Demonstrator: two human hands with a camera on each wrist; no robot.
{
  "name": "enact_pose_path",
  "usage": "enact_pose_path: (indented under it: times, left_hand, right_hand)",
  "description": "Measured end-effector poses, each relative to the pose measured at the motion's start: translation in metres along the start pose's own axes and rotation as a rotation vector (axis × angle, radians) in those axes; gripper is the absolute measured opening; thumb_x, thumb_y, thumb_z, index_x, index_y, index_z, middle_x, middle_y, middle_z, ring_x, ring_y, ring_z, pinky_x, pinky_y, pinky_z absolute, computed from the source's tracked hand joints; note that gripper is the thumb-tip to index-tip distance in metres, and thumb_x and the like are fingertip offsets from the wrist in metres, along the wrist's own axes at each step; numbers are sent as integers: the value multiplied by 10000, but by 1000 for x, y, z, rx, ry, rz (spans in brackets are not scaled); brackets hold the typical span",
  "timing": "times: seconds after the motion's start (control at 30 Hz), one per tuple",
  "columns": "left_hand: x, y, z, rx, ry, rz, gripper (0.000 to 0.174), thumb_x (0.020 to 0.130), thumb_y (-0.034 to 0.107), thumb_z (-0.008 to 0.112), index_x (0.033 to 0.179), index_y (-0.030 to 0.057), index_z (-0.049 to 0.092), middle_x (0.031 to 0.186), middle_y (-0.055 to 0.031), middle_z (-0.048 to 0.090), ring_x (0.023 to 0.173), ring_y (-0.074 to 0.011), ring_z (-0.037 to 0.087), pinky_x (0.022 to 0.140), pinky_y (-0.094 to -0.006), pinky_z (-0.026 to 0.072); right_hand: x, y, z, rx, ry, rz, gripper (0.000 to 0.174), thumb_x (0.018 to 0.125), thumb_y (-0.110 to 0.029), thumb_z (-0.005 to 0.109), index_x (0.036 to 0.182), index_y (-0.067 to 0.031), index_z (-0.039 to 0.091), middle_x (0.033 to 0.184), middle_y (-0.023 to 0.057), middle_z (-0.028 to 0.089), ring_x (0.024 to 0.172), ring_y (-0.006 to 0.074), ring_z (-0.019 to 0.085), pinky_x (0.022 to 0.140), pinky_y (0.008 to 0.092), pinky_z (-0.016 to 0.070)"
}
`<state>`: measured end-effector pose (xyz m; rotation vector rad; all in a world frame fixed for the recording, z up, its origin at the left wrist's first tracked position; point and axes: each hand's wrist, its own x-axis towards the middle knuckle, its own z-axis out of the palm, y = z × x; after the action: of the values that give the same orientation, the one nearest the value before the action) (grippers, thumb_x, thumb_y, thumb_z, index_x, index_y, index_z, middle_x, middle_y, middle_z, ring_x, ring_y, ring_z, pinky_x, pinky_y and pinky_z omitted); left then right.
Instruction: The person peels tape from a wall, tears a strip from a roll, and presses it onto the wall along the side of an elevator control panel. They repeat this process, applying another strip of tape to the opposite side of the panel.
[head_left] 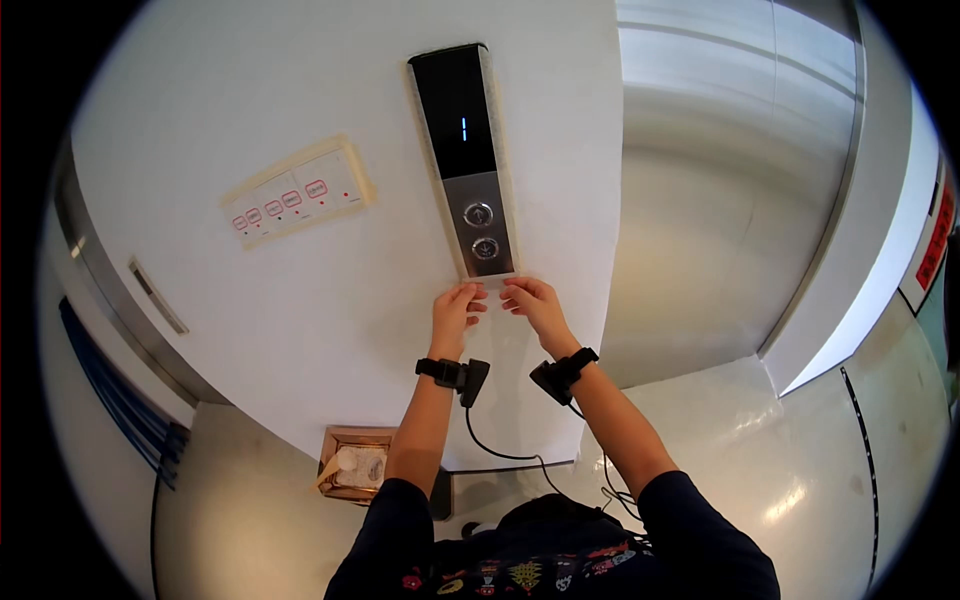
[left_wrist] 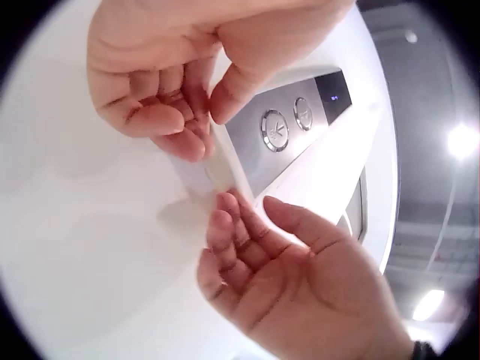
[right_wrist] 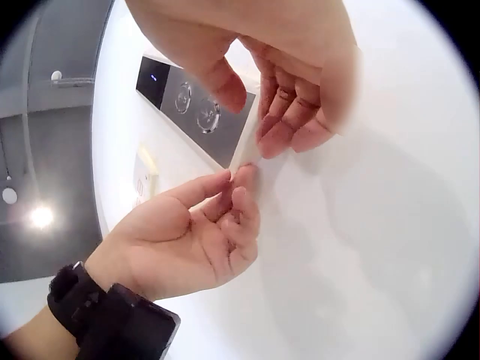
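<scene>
An elevator call panel (head_left: 470, 190) with a dark display and two round arrow buttons is mounted on a white wall. Pale tape lines its sides. Along its bottom edge lies a short pale strip of tape (left_wrist: 225, 169). My left hand (head_left: 457, 315) pinches the left end of this strip between thumb and index finger, seen closely in the right wrist view. At the other end, the fingertips of my right hand (head_left: 537, 310) touch the strip, relaxed and bent, with the thumb (left_wrist: 292, 217) standing apart from them. Both hands are right below the panel.
A label sheet (head_left: 295, 195) edged with yellowish tape is stuck on the wall to the left. Metal elevator doors (head_left: 730, 220) stand at right. An open box (head_left: 330, 442) sits low at left; cables (head_left: 510, 455) hang from the wrist cameras.
</scene>
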<state>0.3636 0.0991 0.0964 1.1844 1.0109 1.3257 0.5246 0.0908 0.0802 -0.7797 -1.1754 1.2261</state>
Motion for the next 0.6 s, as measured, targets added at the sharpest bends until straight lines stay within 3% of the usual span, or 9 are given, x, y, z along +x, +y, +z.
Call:
enact_pose_path:
  times: [0.17, 0.3, 0.4, 0.5, 0.6]
  left_hand:
    - [6, -3, 6, -227, -51, -113, 188, 886, 250, 560, 935, 80, 622, 864, -16, 639, 732, -100, 576, 633, -263, 433]
    - [14, 0, -5, -200, -110, -165, 220, 879, 275, 580, 959, 73, 619, 887, -22, 641, 761, -107, 584, 641, -269, 436]
    - [9, 16, -10, 75, -63, -115, 212, 860, 257, 593, 889, 54, 647, 836, -30, 658, 724, -112, 600, 635, -252, 435]
    - [12, 20, -18, 304, -62, 28, 239, 854, 281, 602, 839, 49, 658, 788, -25, 662, 672, -108, 597, 608, -245, 427]
    - [24, 21, -24, 420, -139, 60, 273, 853, 287, 604, 839, 20, 659, 750, -39, 655, 664, -115, 600, 601, -279, 442]
  right_hand:
    - [4, 3, 16, 277, -46, 96, 218, 872, -168, 516, 1019, -28, 594, 908, 38, 639, 806, 118, 598, 732, 249, 465]
    - [6, -8, 12, 240, -34, 123, 218, 889, -200, 500, 952, -27, 616, 880, 54, 647, 786, 130, 607, 733, 258, 473]
    - [11, -6, -2, 132, 25, 108, 250, 891, -232, 489, 924, -16, 610, 831, 67, 652, 715, 139, 612, 680, 257, 466]
    - [18, -8, -19, -121, -32, 43, 302, 933, -244, 462, 933, 12, 621, 819, 79, 649, 725, 149, 621, 702, 264, 487]
    - [24, -5, -18, -223, -49, -19, 310, 943, -236, 444, 892, 24, 606, 821, 89, 646, 708, 158, 616, 665, 270, 494]
